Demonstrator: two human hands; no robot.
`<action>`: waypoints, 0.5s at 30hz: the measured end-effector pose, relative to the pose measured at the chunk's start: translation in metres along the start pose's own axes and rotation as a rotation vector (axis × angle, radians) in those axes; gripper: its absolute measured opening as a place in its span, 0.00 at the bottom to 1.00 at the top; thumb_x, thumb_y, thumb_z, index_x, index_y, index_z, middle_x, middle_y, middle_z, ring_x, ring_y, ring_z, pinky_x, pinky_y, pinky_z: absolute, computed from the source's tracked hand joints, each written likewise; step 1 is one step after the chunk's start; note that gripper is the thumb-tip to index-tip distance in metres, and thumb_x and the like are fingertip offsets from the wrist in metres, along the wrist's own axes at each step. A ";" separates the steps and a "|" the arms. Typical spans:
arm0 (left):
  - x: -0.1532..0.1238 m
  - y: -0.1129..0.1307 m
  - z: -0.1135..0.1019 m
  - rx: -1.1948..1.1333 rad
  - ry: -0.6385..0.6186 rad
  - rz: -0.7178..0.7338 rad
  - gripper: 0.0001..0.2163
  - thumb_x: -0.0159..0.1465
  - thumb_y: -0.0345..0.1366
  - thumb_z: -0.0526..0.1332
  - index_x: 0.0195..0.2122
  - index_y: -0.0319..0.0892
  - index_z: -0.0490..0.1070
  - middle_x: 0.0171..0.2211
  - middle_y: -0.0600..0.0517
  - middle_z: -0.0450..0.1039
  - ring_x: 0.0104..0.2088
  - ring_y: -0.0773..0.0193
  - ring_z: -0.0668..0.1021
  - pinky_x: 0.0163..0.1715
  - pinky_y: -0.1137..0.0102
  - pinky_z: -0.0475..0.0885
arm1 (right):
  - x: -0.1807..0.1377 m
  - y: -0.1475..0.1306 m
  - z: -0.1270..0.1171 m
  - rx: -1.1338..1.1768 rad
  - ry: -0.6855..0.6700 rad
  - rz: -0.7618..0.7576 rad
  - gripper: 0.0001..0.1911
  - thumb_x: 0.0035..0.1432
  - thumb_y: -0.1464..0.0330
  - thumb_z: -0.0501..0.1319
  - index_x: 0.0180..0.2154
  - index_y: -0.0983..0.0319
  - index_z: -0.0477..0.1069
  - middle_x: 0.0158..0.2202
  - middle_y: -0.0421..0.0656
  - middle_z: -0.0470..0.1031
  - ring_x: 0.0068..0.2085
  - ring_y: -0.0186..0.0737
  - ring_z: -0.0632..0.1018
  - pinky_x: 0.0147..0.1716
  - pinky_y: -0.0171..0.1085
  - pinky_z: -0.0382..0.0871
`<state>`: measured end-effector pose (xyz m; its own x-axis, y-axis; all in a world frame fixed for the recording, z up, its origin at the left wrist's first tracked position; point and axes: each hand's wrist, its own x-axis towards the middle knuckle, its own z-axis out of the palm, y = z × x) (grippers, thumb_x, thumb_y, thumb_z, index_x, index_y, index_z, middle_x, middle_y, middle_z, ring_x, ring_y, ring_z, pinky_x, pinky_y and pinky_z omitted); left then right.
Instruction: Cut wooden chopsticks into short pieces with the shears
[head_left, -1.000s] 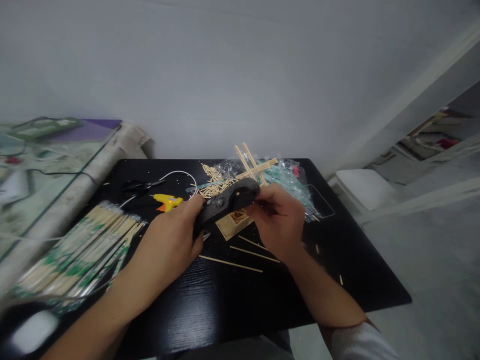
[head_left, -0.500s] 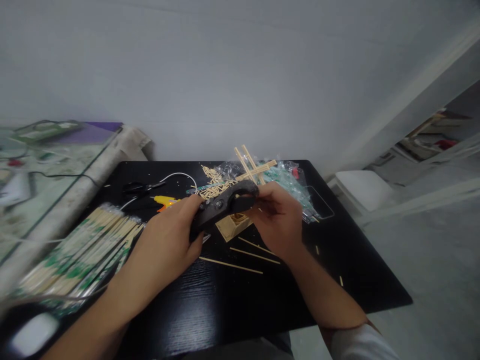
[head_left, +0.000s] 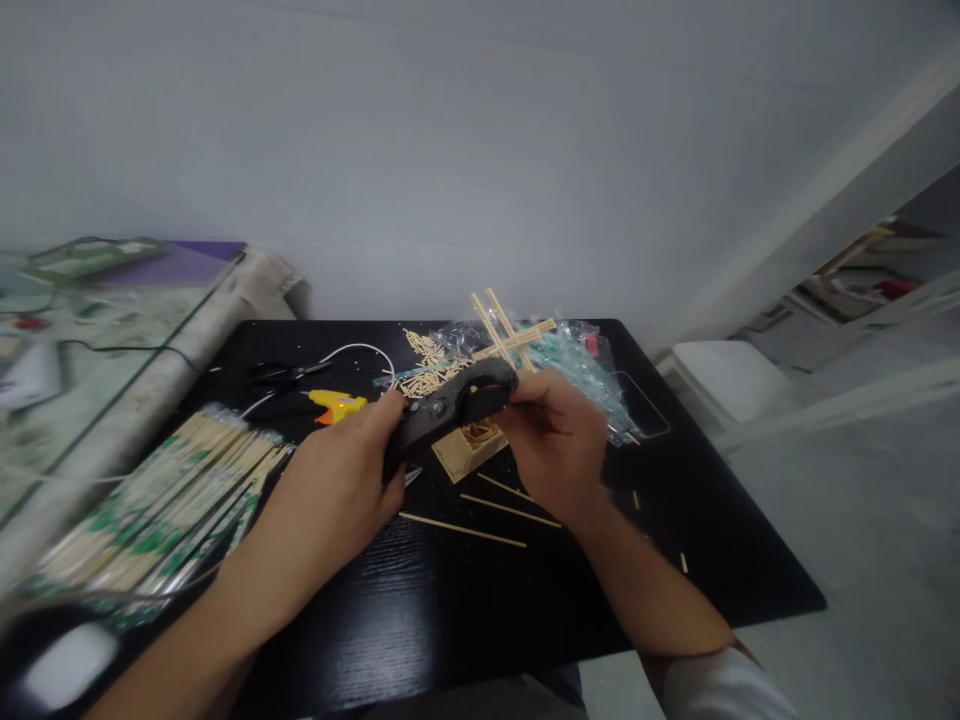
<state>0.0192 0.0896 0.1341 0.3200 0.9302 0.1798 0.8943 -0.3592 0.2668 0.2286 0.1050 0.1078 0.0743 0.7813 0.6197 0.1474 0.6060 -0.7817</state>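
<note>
My left hand [head_left: 341, 465] is wrapped around a black hand tool [head_left: 431, 412] with a round pivot and a curved outer end. The fingers of my right hand [head_left: 559, 435] are pinched together at the tool's far end; what lies between them is hidden. Just below the tool, a small stepped frame of pale wood [head_left: 465, 453] stands on the black table [head_left: 465, 610], partly covered by tool and fingers. Several thin wooden sticks [head_left: 461, 530] lie in front of it. A silver pointed tip [head_left: 412, 476] shows beside my left thumb.
Behind my hands are a heap of short cut sticks [head_left: 427, 370], crossed chopsticks [head_left: 502, 330] and crumpled plastic packaging [head_left: 577, 370]. To the left lie a yellow glue gun [head_left: 334, 403], black scissors [head_left: 281, 373] and wrapped chopsticks [head_left: 165, 500]. A white stool [head_left: 727, 380] stands right.
Both hands keep their hold in nearly the same place. The black tool has tilted very slightly, and a bit more of the silver tip shows by my left thumb.
</note>
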 end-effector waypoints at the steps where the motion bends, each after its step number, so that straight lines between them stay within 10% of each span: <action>1: 0.000 0.000 0.000 0.004 -0.005 -0.007 0.04 0.63 0.31 0.54 0.38 0.47 0.61 0.29 0.51 0.75 0.27 0.57 0.78 0.28 0.66 0.64 | -0.001 0.001 0.001 0.001 0.005 -0.010 0.05 0.62 0.72 0.68 0.35 0.57 0.76 0.32 0.37 0.80 0.30 0.34 0.79 0.30 0.34 0.75; 15: 0.008 -0.013 -0.010 -0.175 -0.084 -0.023 0.07 0.67 0.40 0.54 0.37 0.46 0.69 0.29 0.52 0.78 0.28 0.58 0.79 0.29 0.68 0.67 | 0.004 -0.007 0.001 0.050 -0.069 0.035 0.04 0.62 0.70 0.71 0.37 0.57 0.77 0.34 0.37 0.82 0.33 0.34 0.83 0.34 0.34 0.80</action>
<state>0.0070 0.1007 0.1416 0.3312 0.9388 0.0944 0.8362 -0.3384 0.4316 0.2265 0.1039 0.1152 0.0098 0.8097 0.5867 0.0961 0.5833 -0.8066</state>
